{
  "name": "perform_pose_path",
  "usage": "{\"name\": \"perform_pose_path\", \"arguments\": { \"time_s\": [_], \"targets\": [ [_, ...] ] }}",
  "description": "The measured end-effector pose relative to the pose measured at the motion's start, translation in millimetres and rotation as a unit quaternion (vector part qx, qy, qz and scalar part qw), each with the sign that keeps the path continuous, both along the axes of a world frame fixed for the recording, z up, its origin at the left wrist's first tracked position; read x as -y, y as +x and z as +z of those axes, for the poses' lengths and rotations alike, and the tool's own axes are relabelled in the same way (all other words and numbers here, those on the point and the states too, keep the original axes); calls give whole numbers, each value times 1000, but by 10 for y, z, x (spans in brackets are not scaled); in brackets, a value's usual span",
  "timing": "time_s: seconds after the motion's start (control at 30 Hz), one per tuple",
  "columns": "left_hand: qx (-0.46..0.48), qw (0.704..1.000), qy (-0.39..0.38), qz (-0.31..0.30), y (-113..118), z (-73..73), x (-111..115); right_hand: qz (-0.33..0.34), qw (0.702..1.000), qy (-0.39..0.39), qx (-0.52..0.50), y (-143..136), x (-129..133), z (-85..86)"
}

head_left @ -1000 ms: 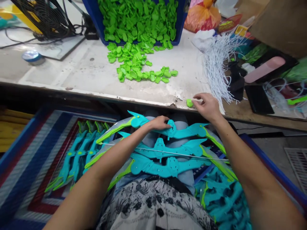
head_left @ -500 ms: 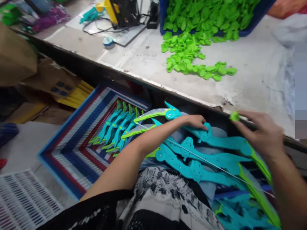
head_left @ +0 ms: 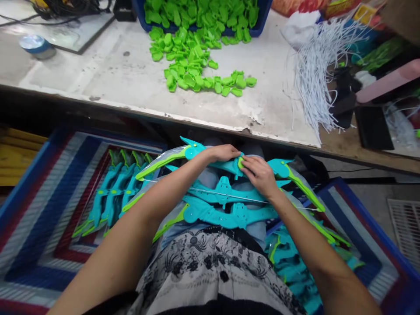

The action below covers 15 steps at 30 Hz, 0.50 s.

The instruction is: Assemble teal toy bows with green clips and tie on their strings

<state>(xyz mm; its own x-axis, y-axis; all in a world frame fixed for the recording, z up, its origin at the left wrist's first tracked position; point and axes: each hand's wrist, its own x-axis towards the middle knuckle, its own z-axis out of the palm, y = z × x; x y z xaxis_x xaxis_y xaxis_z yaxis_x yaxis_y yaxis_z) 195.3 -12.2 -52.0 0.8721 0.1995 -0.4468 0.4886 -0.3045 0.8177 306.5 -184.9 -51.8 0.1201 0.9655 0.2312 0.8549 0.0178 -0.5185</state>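
Several teal toy bows with lime-green limb ends and white strings lie across the lap; the middle bow [head_left: 226,192] and the nearest bow [head_left: 213,216] sit below the farthest one. My left hand [head_left: 226,152] is closed around the centre of the farthest toy bow [head_left: 223,166]. My right hand [head_left: 260,175] pinches a small green plastic piece [head_left: 241,162] against that bow's round hub, the fingers of both hands nearly touching. The exact fit of piece and hub is partly hidden by the fingers.
On the worktable [head_left: 131,87] lie loose green plastic pieces [head_left: 193,74] before a blue bin [head_left: 262,22] full of them. A bundle of white strings [head_left: 315,78] and a dark phone [head_left: 374,127] are at right. Striped baskets [head_left: 39,210] with more bows stand either side.
My right hand has moved left with the green piece, from beside the table edge to the hub of the farthest bow. The view has turned right; my left hand stays on the bow.
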Motion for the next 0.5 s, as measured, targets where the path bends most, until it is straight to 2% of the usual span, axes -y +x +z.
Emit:
{"name": "perform_pose_path", "arguments": {
  "time_s": [0.1,0.2,0.27,0.37,0.5],
  "targets": [
    [23,999,-18,-30,-9,-9,-21,-22,999,0,-26,-56,-7,1],
    [28,999,-15,-35,-2,-1,-12,-82,992,-16,-94,-70,-19,2],
    [14,1000,-4,-14,13,10,12,-119,979,-68,-154,-25,-66,-6],
    [-8,999,-26,25,41,19,57,-109,956,-174,-212,101,-189,-38],
    [-28,996,-50,65,65,1,83,-98,949,-236,-187,220,-325,-85]
  ]
}}
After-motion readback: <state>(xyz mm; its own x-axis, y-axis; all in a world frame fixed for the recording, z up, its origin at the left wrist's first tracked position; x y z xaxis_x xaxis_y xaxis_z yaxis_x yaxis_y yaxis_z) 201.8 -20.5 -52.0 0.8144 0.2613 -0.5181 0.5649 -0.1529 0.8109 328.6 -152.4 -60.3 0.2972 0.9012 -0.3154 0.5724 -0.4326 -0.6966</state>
